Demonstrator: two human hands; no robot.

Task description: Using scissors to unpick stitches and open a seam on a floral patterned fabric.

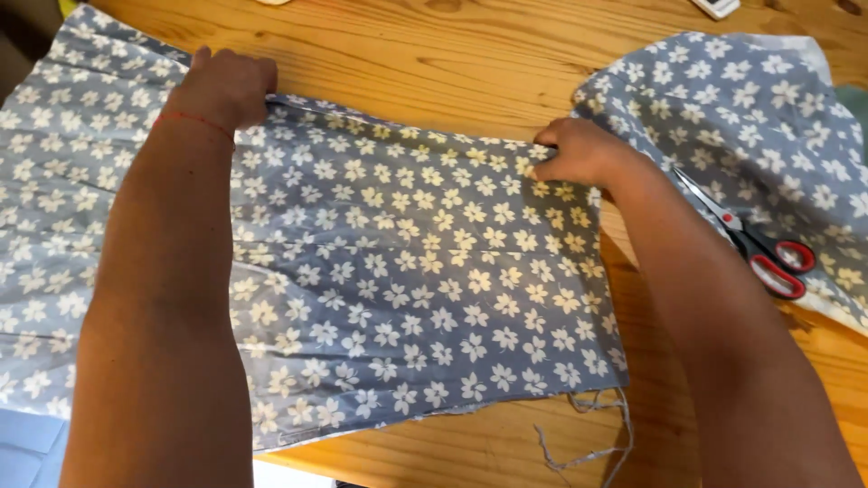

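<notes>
A blue-grey cloth with white and yellow flowers (407,271) lies spread flat on a wooden table (452,63). My left hand (226,86), with a red thread around its wrist, pinches the cloth's far edge at the left. My right hand (579,152) pinches the same far edge near the cloth's right corner. Both arms reach across the cloth. Loose frayed threads (592,434) hang from the near right corner.
A second piece of the same flowered cloth (750,117) lies bunched at the right, with red-handled scissors (759,248) on it. A white object (716,7) sits at the table's far edge. A pale blue surface (27,452) shows at the bottom left.
</notes>
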